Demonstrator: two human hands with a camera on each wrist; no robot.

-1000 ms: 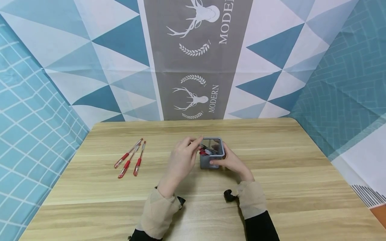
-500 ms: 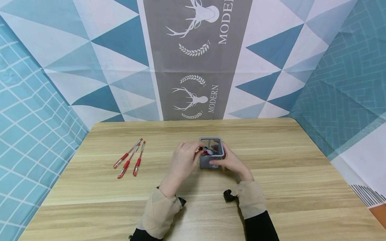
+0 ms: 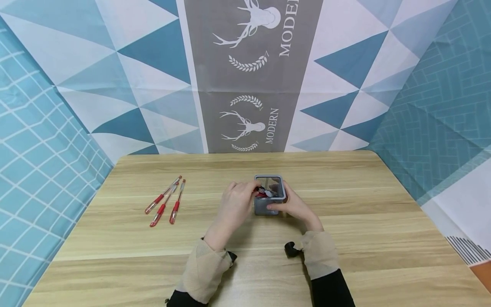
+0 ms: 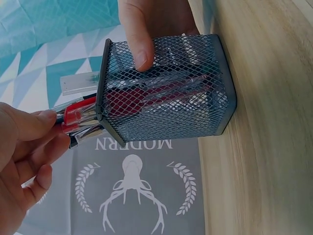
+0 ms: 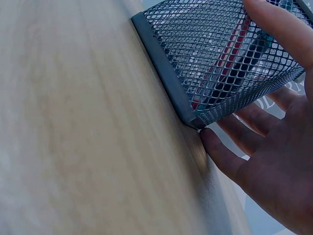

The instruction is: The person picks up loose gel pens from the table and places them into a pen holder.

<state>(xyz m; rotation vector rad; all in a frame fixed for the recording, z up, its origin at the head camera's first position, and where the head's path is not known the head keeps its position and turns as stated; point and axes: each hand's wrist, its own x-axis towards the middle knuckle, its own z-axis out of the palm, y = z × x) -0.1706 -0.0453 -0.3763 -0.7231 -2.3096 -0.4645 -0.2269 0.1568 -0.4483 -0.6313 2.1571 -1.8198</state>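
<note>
A dark wire-mesh pen holder (image 3: pixel 266 207) stands upright on the table, with several pens inside whose ends stick out over its rim. My right hand (image 3: pixel 297 209) grips it from the right side, thumb across the near mesh wall (image 4: pixel 166 98) and fingers round the far side. At the opening, my left hand (image 3: pixel 237 202) pinches a dark-ended pen between thumb and forefinger, close to a red-capped pen (image 4: pixel 80 110). A clear cap (image 4: pixel 78 83) pokes out beside them. Through the mesh in the right wrist view, a red pen (image 5: pixel 232 49) slants down.
Three red pens (image 3: pixel 176 207) lie loosely grouped on the wooden table (image 3: pixel 345 187) to the left of the hands. Behind the table's far edge hangs a patterned cloth (image 3: pixel 245 85), with more blue cloth along both sides.
My left hand's fingers, stretched over the holder's rim a second ago, have bent down and come together on a pen end. The right hand and holder have stayed put.
</note>
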